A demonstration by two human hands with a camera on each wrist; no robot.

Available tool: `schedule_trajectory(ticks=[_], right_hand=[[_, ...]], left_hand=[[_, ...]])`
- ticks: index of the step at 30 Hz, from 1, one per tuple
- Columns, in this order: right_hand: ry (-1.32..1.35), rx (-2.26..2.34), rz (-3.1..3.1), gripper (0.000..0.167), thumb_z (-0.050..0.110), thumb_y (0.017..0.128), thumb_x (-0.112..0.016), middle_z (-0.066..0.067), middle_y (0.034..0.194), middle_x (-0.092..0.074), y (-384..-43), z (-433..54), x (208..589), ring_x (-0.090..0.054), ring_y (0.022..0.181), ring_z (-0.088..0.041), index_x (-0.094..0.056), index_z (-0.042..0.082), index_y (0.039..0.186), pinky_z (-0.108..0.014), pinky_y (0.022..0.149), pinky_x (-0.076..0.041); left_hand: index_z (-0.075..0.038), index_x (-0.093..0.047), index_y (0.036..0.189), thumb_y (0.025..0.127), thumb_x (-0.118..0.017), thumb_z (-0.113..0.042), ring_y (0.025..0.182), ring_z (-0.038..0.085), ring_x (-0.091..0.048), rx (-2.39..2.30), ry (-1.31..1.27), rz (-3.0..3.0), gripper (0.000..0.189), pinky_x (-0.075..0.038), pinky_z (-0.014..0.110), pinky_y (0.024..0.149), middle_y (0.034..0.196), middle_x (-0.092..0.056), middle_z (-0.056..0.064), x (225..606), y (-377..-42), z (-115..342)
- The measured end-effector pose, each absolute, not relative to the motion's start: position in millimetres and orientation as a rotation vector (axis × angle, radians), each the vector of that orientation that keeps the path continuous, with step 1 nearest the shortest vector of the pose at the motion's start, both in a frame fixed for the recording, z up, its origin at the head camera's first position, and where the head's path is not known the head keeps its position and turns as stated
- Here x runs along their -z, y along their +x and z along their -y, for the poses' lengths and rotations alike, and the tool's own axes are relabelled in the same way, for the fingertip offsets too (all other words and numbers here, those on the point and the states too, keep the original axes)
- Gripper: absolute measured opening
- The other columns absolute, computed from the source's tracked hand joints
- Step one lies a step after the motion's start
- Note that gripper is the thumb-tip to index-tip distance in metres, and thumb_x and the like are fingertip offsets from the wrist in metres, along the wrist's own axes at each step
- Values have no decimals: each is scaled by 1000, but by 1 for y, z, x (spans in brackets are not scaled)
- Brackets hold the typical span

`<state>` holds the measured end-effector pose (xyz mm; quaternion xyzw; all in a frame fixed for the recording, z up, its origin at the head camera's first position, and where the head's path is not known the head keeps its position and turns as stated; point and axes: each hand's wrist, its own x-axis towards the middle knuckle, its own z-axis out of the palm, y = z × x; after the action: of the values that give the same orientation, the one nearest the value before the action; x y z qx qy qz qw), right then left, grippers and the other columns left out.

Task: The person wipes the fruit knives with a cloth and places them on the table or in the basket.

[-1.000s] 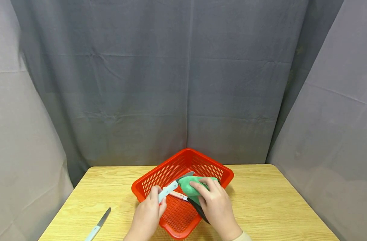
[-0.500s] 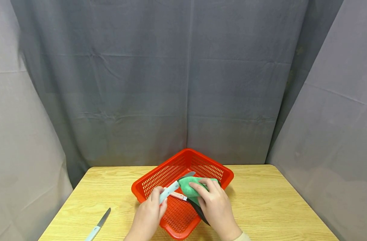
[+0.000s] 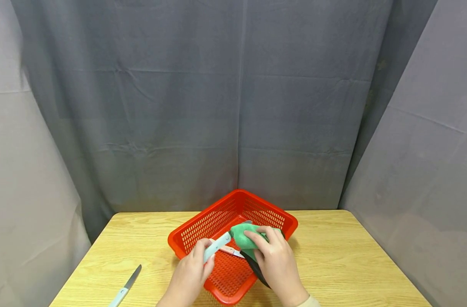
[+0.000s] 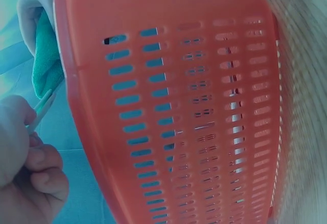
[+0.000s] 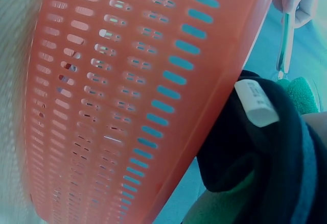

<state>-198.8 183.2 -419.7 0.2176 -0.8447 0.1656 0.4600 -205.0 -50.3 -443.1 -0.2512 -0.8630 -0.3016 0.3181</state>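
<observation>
In the head view, my left hand [image 3: 189,273] grips a knife by its pale blue handle [image 3: 217,246], above the red basket. My right hand [image 3: 273,260] holds a green cloth [image 3: 245,236] with a black underside [image 3: 256,269] around that knife's blade. Most of the blade is hidden; only a bit of its tip [image 3: 248,221] shows past the cloth. The left wrist view has the left fingers and thumb curled round the handle, beside the basket wall [image 4: 92,55]. In the right wrist view, the cloth's dark side [image 5: 230,147] with a white tag [image 5: 255,102] hangs at the basket's rim.
Inside the red basket [image 3: 227,279] lies a knife with a pale pink handle [image 3: 229,250]. Another knife [image 3: 126,286] with a pale blue handle rests on the wooden table [image 3: 344,260] at the left. Grey curtains [image 3: 172,106] stand behind and at both sides.
The held knife and the cloth have shifted slightly right. Less of the blade's tip shows beyond the cloth now. Both hands keep their holds.
</observation>
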Motion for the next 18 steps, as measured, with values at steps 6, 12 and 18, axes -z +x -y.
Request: schedule_trajectory(ticks=[6, 12, 18], right_hand=[[474, -419, 2115, 57, -7, 65, -89, -5, 105, -65, -201, -186, 421, -61, 87, -25, -77, 22, 113, -37, 71, -56], [397, -414, 2115, 56, -8, 65, -88, -8, 103, -64, -204, -192, 420, -60, 86, -27, -77, 20, 113, -39, 73, -57], [318, -416, 2107, 57, -8, 65, -89, -10, 103, -64, -202, -194, 416, -57, 83, -26, -76, 18, 114, -39, 69, -56]], left_hand=[[-8, -57, 116, 87, -76, -6, 62, 4, -42, 810, -673, 2266, 36, -40, 22, 55, 81, -62, -2, 443, -205, 52], [-9, -57, 116, 88, -74, -6, 63, 3, -41, 870, -668, 2286, 33, -40, 22, 56, 81, -59, -4, 440, -203, 51], [-8, -57, 116, 89, -73, -6, 62, 2, -40, 880, -647, 2293, 32, -38, 20, 57, 79, -55, -6, 437, -202, 51]])
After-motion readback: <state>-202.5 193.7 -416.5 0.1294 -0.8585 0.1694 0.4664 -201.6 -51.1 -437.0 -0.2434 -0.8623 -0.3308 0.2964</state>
